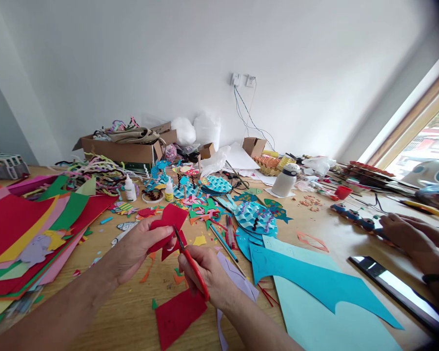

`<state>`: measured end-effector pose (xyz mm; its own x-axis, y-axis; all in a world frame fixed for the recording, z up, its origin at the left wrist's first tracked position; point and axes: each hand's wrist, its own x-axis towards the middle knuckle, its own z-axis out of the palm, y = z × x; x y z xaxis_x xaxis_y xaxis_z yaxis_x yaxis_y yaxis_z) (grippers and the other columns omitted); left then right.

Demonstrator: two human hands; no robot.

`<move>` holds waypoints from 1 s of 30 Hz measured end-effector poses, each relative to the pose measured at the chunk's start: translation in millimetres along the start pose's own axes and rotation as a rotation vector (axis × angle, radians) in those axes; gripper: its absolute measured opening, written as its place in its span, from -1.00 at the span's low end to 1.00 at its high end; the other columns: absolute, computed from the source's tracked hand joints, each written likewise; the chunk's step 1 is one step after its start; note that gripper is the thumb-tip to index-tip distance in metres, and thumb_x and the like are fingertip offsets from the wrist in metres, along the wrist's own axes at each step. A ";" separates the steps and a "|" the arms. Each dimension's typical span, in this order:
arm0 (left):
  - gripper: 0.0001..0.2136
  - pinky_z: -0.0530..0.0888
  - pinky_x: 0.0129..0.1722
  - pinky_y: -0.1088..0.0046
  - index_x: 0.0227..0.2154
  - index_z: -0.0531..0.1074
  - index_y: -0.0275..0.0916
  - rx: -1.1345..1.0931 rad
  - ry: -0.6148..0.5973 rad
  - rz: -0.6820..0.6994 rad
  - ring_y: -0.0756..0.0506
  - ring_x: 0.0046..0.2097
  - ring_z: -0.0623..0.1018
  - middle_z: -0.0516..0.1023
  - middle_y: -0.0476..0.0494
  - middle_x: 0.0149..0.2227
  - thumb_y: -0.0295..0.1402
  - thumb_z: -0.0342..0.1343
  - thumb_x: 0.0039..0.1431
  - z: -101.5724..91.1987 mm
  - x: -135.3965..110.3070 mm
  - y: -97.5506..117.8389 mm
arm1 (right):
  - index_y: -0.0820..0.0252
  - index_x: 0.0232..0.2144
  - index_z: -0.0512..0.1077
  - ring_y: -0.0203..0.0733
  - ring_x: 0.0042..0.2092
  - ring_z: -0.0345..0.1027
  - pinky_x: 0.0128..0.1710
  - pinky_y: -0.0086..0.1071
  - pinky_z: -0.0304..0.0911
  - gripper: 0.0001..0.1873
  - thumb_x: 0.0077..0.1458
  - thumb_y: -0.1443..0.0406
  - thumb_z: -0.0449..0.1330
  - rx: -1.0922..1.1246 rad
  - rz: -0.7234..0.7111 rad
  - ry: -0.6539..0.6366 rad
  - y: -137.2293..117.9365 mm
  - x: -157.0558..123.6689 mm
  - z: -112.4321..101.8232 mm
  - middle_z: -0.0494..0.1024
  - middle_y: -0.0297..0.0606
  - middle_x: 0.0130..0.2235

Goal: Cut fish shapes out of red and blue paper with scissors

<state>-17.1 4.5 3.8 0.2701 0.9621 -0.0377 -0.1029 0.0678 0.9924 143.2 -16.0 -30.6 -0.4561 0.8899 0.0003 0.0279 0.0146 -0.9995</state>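
Observation:
My left hand (151, 241) pinches a piece of red paper (174, 217) above the middle of the table. In my right hand (208, 270) is a pair of scissors (194, 265) with red handles, its dark blades meeting the red paper beside my left fingertips. Below my hands another red paper piece (179, 317) lies on the wood. Purple paper scraps (236, 275) lie partly under my right wrist. Blue cut paper (314, 275) rests on a pale green sheet (303, 312) to the right.
Stacked coloured sheets (18, 224) fill the left. Glue bottles (130, 189), blue paper fish (256, 217) and a white flask (285, 180) stand or lie farther back, before a cardboard box (120, 148). At right, another person's hands (406, 234) work near a phone (397, 292).

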 end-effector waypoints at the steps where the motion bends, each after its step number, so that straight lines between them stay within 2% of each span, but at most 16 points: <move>1: -0.88 0.36 -0.36 0.48 -0.57 0.45 -0.23 0.004 -0.006 -0.001 -0.01 -0.45 0.43 0.50 0.01 -0.56 -0.35 0.13 0.02 -0.3 -0.1 0.4 | 0.18 -0.66 0.15 -0.49 -0.70 -0.02 -0.73 -0.58 -0.09 -0.61 -0.01 0.07 0.10 -0.002 0.007 0.000 -0.9 -0.3 0.1 0.10 -0.53 -0.74; 9: -0.86 0.34 -0.35 0.49 -0.55 0.43 -0.21 0.106 -0.098 0.002 -0.01 -0.44 0.41 0.49 0.02 -0.56 -0.35 0.07 0.07 -6.8 0.4 6.2 | 0.17 -0.71 0.08 -0.50 -0.70 -0.08 -0.73 -0.58 -0.15 -0.62 -0.04 0.15 0.11 -0.012 0.003 0.009 -4.5 -1.6 1.5 0.06 -0.54 -0.76; 14: -0.85 0.33 -0.36 0.51 -0.55 0.44 -0.21 0.117 -0.162 -0.017 0.00 -0.43 0.40 0.48 0.02 -0.54 -0.33 0.07 0.07 -10.7 2.5 8.2 | 0.18 -0.70 0.11 -0.50 -0.71 -0.08 -0.74 -0.58 -0.16 -0.64 -0.03 0.16 0.10 -0.015 0.018 0.009 0.9 -0.6 1.5 0.06 -0.54 -0.76; 23: -0.88 0.36 -0.35 0.48 -0.52 0.44 -0.23 0.080 -0.173 -0.058 -0.01 -0.42 0.42 0.50 0.01 -0.54 -0.32 0.10 0.06 -13.6 0.8 9.5 | 0.18 -0.68 0.15 -0.48 -0.73 -0.05 -0.74 -0.57 -0.12 -0.64 -0.01 0.12 0.09 -0.028 0.037 0.006 0.0 -1.0 2.3 0.09 -0.53 -0.76; 30: -0.87 0.36 -0.36 0.45 -0.53 0.43 -0.22 0.111 -0.141 -0.068 -0.02 -0.44 0.43 0.51 0.00 -0.55 -0.30 0.11 0.04 -16.7 -1.1 13.3 | 0.18 -0.68 0.14 -0.48 -0.72 -0.06 -0.74 -0.57 -0.12 -0.68 0.00 0.18 0.07 -0.051 0.001 0.002 3.2 0.2 1.5 0.08 -0.53 -0.76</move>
<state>-34.7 8.8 15.1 0.4053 0.9091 -0.0965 0.0249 0.0945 0.9952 141.9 -16.5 -33.8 -0.4546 0.8907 -0.0006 0.0735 0.0369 -0.9966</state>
